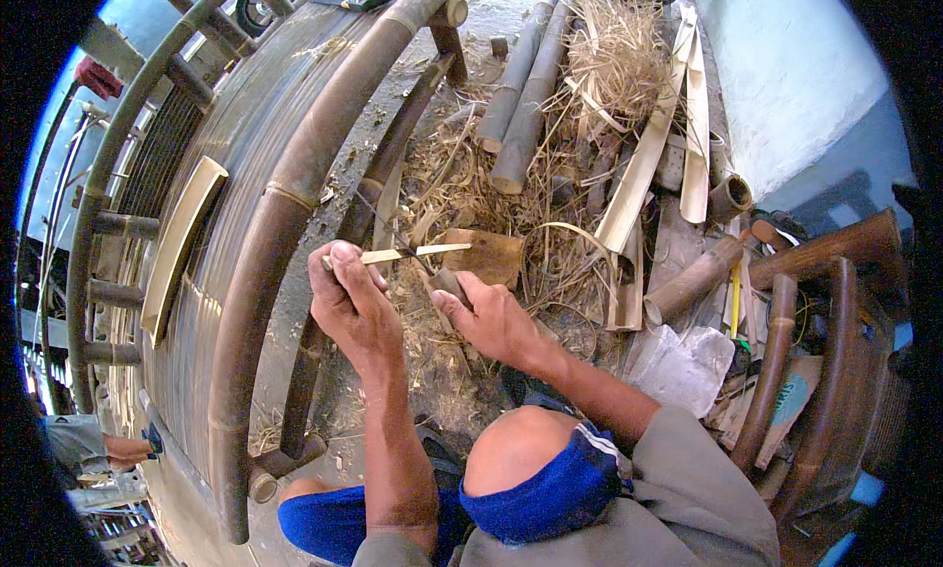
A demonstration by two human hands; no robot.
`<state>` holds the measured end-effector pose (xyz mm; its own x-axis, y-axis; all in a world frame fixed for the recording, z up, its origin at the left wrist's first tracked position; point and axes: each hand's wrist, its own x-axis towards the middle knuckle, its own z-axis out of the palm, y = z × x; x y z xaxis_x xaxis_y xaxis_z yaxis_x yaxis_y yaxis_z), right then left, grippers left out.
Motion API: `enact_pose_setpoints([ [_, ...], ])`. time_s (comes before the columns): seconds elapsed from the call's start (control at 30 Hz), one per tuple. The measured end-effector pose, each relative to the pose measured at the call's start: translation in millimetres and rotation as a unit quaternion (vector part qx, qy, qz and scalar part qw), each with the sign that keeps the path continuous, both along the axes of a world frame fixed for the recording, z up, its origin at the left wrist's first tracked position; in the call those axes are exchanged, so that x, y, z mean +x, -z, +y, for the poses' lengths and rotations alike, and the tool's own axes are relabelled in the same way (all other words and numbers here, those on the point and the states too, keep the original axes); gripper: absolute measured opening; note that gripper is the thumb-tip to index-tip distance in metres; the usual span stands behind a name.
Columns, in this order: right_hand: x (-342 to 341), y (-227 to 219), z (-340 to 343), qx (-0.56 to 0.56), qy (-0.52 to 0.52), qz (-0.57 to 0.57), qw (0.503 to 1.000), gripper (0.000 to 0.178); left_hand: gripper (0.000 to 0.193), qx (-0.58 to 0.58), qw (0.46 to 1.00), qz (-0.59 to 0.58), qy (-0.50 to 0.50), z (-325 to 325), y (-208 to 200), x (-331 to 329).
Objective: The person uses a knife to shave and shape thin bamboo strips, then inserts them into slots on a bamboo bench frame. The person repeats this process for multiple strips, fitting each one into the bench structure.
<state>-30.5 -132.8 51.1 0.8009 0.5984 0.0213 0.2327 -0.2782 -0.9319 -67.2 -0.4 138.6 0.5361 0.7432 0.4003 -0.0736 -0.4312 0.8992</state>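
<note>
My left hand (358, 307) is closed around one end of a short pale bamboo strip (440, 249), pinching it between thumb and fingers. The strip's free end points right. My right hand (489, 320) grips the wooden handle of a knife (450, 284). Its thin dark blade slants up and left, crossing the strip just beyond my left fingers. Both hands are in front of my knees, above a floor littered with shavings. A curved brown piece of bamboo (491, 258) lies past the strip.
At left stands a bamboo bench (221, 204) with a split bamboo piece (184, 248) on its slats. Bamboo poles (535, 106), a heap of shavings (619, 56) and long split halves (648, 155) lie ahead. Dark bamboo furniture (835, 361) and a white wall (796, 66) are right.
</note>
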Motion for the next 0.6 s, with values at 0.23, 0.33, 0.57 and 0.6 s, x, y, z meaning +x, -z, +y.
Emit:
enact_pose_setpoints([
  [0.23, 4, -11, 2, 0.031, 0.046, -0.036, 0.998, 0.042, 0.029, 0.078, 0.997, 0.002, -0.010, -3, 6, 7],
  [0.33, 9, -4, 2, 0.018, -0.033, 0.033, 0.999, 0.044, 0.028, 0.032, 0.999, 0.011, -0.035, 6, 2, 7],
  [0.57, 6, 9, 8, -0.044, -0.020, -0.008, 0.999, 0.041, 0.029, -0.004, 0.999, -0.013, -0.040, 19, 7, 3],
  [0.6, 6, 11, 7, 0.080, -0.065, -0.021, 0.994, 0.043, 0.029, 0.009, 0.998, -0.038, -0.040, 19, 8, 5],
])
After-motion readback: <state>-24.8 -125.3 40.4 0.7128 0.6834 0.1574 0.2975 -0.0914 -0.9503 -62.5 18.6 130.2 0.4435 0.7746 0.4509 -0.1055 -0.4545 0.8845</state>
